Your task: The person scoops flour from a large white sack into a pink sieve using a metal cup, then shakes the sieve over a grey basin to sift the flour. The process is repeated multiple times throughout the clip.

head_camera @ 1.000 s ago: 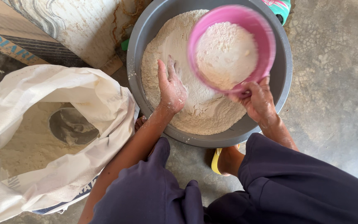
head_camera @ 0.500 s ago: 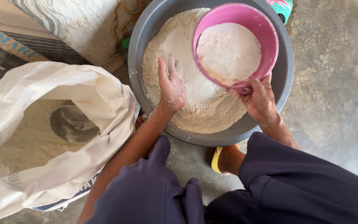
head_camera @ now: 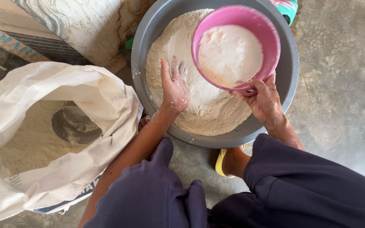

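while the right hand (head_camera: 265, 99) grips the pink plastic bowl (head_camera: 235, 46) of flour, now tilted further over the grey round basin (head_camera: 290, 88), the left hand (head_camera: 175, 86) rests flat, fingers spread, on the flour heap (head_camera: 208, 112)

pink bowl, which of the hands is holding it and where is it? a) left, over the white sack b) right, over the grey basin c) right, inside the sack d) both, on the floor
b: the right hand grips the near rim of the pink bowl, full of flour, above the grey basin, while the left hand rests flat on the flour heap.
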A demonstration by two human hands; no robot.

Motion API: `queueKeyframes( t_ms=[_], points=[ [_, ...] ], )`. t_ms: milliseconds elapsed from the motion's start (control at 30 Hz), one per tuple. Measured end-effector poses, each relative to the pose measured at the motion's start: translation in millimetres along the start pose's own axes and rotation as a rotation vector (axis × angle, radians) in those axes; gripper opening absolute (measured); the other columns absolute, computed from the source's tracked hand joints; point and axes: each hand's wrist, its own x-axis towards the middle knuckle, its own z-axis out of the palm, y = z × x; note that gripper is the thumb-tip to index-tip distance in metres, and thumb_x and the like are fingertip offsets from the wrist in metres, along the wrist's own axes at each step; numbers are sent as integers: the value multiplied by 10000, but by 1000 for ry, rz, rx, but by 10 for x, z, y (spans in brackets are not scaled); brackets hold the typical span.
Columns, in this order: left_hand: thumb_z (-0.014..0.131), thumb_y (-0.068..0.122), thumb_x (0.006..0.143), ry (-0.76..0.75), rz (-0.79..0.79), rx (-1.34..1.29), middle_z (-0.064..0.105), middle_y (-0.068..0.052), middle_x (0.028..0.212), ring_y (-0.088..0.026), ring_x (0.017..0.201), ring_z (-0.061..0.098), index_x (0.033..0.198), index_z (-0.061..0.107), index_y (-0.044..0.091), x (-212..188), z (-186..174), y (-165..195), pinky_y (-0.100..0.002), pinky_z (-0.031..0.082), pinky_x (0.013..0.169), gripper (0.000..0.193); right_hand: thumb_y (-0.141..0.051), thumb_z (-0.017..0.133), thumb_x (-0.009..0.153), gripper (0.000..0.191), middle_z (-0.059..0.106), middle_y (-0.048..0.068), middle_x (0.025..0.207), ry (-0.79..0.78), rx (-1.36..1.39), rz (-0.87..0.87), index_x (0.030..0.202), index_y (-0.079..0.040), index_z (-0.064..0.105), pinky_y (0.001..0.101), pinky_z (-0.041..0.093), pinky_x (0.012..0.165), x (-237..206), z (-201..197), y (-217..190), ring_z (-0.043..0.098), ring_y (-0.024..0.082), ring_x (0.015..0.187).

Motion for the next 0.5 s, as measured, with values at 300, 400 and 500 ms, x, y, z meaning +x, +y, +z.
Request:
queueKeyframes(
  t_ms=[300,400,500],
  points=[
    [399,766,898,-36,15,-99,246,-219,1614,-330,1519,210,1632,166,71,22,-59,-34,-528,209,1164,1038,70,393,961,777,512,330,1305,-52,-96,-32,1566,-197,-14,389,711,763,-53,47,42,744,341,961],
    [659,478,918,-58,-16,-113,477,-289,1429,-423,1363,468,1550,354,-23,42,-108,-86,-562,469,1079,863,30,427,978,778,533,306,1327,-191,-182,152,1615,-169,29,397,708,755,-36,57,-5,739,347,925],
    [788,163,825,77,-156,62,532,-241,1326,-357,1236,549,1495,442,-15,40,-127,-112,-489,474,1045,774,-76,499,966,842,565,377,1240,-113,-516,248,1629,-254,11,440,684,675,-59,194,-334,688,453,935]
  ],
)
